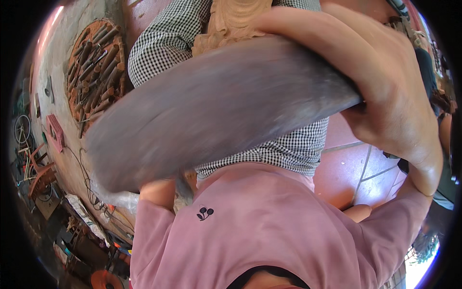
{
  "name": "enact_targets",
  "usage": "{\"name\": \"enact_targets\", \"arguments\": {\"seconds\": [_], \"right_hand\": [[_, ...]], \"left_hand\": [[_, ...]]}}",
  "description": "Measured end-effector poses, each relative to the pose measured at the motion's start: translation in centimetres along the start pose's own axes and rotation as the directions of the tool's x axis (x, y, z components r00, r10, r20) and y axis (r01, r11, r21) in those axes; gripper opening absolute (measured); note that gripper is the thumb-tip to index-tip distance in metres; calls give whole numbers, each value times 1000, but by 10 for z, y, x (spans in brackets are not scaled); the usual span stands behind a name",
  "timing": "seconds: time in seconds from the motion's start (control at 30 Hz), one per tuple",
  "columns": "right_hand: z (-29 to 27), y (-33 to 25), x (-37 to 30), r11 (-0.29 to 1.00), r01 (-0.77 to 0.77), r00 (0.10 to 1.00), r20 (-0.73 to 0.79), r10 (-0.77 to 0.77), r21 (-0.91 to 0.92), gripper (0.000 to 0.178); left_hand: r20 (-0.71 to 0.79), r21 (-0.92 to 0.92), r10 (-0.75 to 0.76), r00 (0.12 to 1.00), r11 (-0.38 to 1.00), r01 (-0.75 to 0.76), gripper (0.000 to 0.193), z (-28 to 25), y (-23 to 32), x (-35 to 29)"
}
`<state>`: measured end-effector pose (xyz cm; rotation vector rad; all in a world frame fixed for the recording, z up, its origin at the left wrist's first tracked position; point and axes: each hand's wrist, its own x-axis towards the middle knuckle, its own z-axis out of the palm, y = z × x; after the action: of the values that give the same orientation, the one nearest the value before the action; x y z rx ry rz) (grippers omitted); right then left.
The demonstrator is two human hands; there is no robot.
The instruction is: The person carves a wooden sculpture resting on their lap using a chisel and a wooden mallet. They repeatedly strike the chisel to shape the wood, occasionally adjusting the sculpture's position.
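Observation:
A long, thick grey block with rounded ends, smeared by motion, slants across the middle of the head view, close to the camera. My right hand is closed around its right end, thumb and fingers on opposite sides. Beyond the block, a carved piece of pale wood stands between my checkered trouser legs; its lower part is covered by the block. Only my left forearm shows, below the block's left end. The block hides my left hand and its fingers.
At the left, several wood-handled carving tools lie in a round patch of orange-brown shavings. A pink basket, a dark cable and a brown chair are farther left. Reddish floor tiles show at my right.

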<state>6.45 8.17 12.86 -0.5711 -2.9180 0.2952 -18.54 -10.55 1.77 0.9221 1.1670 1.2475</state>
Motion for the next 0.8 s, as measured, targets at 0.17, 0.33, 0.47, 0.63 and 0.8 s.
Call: {"name": "enact_targets", "arguments": {"seconds": [0.17, 0.33, 0.47, 0.63, 0.8], "right_hand": [[-23, -23, 3, 974, -32, 999, -21, 28, -225, 61], [-9, -24, 18, 971, 121, 983, -110, -146, -204, 56], [-16, -28, 17, 965, 114, 973, -171, -157, -236, 52], [-14, -40, 8, 959, 71, 958, -249, -143, -275, 48], [-8, -44, 5, 959, 74, 921, -350, -172, -275, 44]], "left_hand": [[158, -100, 86, 984, 992, -71, 20, 7, -6, 33], [24, -56, 135, 991, 990, -133, 20, 4, 1, 14], [19, -82, 160, 987, 984, -158, 19, 11, 2, 16], [-9, -121, 195, 981, 973, -195, 20, 28, -8, 15], [-130, -122, 246, 961, 957, -262, 20, 45, -20, 2]]}}
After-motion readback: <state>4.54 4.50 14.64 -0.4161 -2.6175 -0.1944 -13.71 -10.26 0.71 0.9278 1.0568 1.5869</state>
